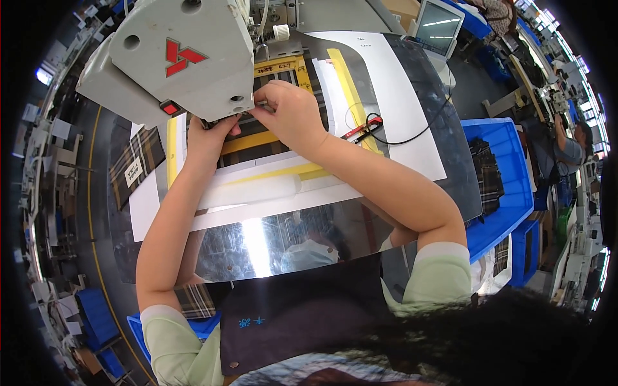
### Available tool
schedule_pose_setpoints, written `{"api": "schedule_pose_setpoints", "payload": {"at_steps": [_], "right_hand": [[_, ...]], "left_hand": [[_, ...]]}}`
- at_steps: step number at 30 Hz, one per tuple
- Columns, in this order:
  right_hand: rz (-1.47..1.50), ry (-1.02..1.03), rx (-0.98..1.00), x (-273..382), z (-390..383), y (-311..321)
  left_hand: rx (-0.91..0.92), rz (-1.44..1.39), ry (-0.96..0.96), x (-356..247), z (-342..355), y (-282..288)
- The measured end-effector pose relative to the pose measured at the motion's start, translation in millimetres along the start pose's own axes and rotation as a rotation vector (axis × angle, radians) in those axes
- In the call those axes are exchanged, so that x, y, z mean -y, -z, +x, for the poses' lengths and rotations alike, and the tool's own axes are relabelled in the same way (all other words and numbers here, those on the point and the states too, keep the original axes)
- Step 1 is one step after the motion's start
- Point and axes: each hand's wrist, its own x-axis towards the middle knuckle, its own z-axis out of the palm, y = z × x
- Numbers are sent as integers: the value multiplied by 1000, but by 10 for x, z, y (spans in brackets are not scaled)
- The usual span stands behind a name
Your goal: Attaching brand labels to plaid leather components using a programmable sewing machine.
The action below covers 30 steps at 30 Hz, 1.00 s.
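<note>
Both my hands are raised to the needle area of a white sewing machine head (145, 71). My left hand (209, 141) has its fingers bent under the head, which partly hides them. Thumb and forefinger of my right hand (290, 116) come together in a pinch beside the head's lower right corner; whatever is between them is too small to make out. Below the hands lies a flat sewing template with yellow strips (257, 140). Dark plaid fabric (273, 82) shows inside it.
Thread snips (364, 129) with red and black parts lie right of the template, near a black cable (421, 133). White paper (412, 109) covers part of the shiny metal table (296, 225). Labelled plaid fabric (147, 151) sits left. A blue bin (518, 209) with plaid pieces stands right.
</note>
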Motion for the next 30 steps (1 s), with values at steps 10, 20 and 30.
{"api": "schedule_pose_setpoints", "payload": {"at_steps": [10, 20, 30], "right_hand": [[63, -24, 22, -10, -39, 60], [50, -50, 82, 52, -27, 121], [505, -596, 433, -69, 248, 239]], "left_hand": [[-145, 9, -43, -40, -23, -122], [-53, -20, 25, -46, 11, 4], [86, 358, -59, -155, 24, 76]]}}
